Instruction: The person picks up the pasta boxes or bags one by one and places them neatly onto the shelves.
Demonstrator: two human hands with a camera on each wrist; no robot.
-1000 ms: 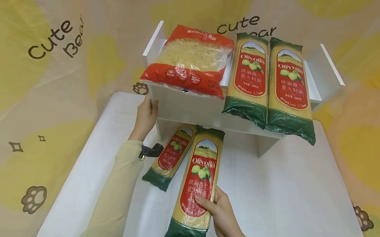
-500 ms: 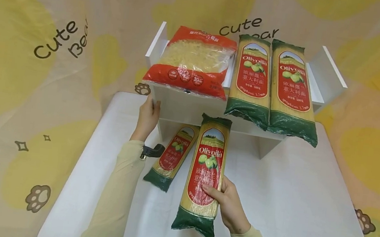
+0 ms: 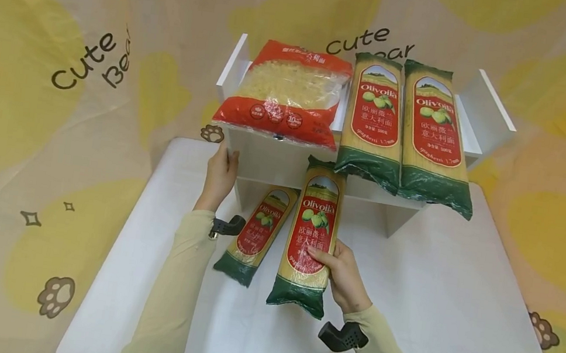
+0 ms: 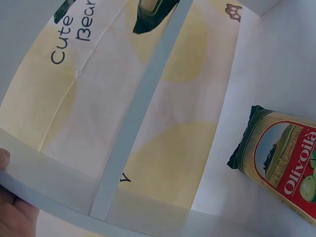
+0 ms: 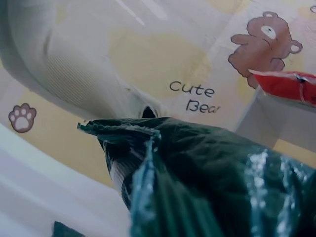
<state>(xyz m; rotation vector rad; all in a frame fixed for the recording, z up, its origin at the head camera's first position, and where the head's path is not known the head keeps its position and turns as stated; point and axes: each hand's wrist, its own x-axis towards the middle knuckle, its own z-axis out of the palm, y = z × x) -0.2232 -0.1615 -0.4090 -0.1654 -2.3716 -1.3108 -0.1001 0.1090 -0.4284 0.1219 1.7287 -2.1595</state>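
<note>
My right hand (image 3: 347, 275) holds a long pack of spaghetti (image 3: 312, 227), red label up, thumb across its front. The pack's top end overlaps the middle board of the white shelf (image 3: 285, 162) in the head view. Its green crimped end (image 5: 197, 168) fills the lower part of the right wrist view. At the shelf's left side panel, my left hand (image 3: 219, 177) grips the edge; its fingers (image 4: 17, 219) show at the corner of the left wrist view. A second spaghetti pack (image 3: 257, 232) lies tilted on the table beneath the shelf, left of the held one.
On the shelf's top level a red bag of pasta (image 3: 288, 92) lies at the left. Two more spaghetti packs, a left one (image 3: 375, 117) and a right one (image 3: 437, 130), lie beside it, their green ends jutting past the front edge. The white table (image 3: 457, 315) extends around the shelf.
My right hand has lifted the spaghetti pack up and forward, from low over the table toward the shelf's middle board. My left hand keeps its grip on the side panel.
</note>
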